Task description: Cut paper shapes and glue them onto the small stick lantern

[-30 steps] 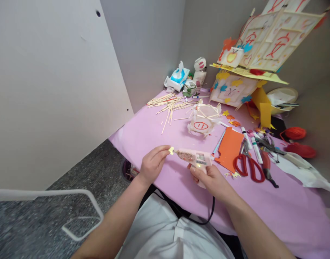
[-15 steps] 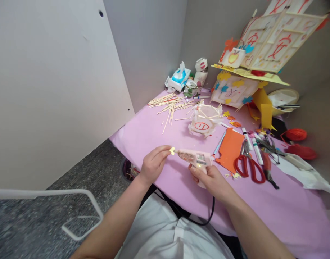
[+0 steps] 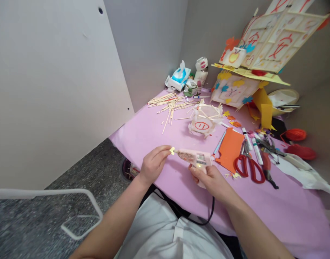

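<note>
Between the fingertips of my left hand (image 3: pixel 153 163) is a small pale-yellow paper cutout (image 3: pixel 172 150). My right hand (image 3: pixel 208 180) grips the handle of a pale pink hot glue gun (image 3: pixel 194 156), its browned nozzle pointing left at the cutout. The nozzle tip is very close to the cutout; I cannot tell if they touch. A black cord (image 3: pixel 213 208) runs down from the glue gun's handle. Beyond my hands stands a small paper-and-stick lantern (image 3: pixel 204 122) with a red mark on its front.
Thin wooden sticks (image 3: pixel 171 106) lie loose at the back left. Right of the glue gun are orange paper (image 3: pixel 231 150), red-handled scissors (image 3: pixel 243 167), pliers (image 3: pixel 266 163) and markers. A tall decorated paper structure (image 3: pixel 235 90) rises behind. A tissue pack (image 3: pixel 180 76) sits in the corner.
</note>
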The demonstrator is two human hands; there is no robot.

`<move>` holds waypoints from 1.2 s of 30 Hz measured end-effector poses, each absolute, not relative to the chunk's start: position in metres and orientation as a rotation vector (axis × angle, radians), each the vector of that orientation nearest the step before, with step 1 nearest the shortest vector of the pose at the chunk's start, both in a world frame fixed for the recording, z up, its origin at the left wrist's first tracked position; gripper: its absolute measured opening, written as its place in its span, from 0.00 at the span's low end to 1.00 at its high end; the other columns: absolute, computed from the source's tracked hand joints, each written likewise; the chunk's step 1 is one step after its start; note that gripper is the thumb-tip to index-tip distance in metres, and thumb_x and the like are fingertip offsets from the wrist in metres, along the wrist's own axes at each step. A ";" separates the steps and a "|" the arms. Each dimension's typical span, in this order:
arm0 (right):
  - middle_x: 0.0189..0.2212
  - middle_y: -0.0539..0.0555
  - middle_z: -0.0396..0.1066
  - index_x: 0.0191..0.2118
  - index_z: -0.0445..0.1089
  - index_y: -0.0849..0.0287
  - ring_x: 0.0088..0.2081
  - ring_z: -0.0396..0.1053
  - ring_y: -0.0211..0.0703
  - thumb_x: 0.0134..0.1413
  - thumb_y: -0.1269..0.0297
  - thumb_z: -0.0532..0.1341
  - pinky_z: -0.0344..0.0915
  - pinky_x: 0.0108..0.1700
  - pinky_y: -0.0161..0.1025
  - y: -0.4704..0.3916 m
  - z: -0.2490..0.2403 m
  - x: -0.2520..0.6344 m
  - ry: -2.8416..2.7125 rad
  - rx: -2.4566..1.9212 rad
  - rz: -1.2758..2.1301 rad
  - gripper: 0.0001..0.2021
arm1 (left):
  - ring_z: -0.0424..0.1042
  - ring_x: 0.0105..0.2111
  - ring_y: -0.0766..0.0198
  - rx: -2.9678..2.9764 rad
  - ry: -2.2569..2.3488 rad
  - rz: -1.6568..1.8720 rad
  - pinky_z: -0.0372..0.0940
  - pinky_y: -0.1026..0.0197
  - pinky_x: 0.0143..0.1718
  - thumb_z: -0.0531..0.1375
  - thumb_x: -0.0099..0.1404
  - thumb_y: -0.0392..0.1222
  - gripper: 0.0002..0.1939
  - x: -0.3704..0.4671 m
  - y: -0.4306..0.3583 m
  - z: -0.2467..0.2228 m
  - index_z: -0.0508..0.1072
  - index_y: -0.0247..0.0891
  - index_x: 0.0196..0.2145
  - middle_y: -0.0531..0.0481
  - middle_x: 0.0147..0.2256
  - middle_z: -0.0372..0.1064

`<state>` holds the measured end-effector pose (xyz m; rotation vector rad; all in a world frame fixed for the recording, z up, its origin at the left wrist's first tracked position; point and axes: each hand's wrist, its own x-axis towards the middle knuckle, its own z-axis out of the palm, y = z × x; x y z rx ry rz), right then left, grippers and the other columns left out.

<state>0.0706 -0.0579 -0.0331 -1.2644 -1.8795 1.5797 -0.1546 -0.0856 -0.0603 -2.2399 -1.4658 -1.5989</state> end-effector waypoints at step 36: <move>0.20 0.48 0.58 0.24 0.62 0.60 0.24 0.56 0.35 0.58 0.49 0.53 0.53 0.27 0.33 -0.058 -0.034 0.071 -1.933 -1.224 1.567 0.20 | 0.71 0.46 0.64 -2.243 -1.442 -1.602 0.69 0.58 0.48 0.54 0.64 0.29 0.11 -0.154 -0.085 -0.058 0.72 0.38 0.42 0.45 0.44 0.72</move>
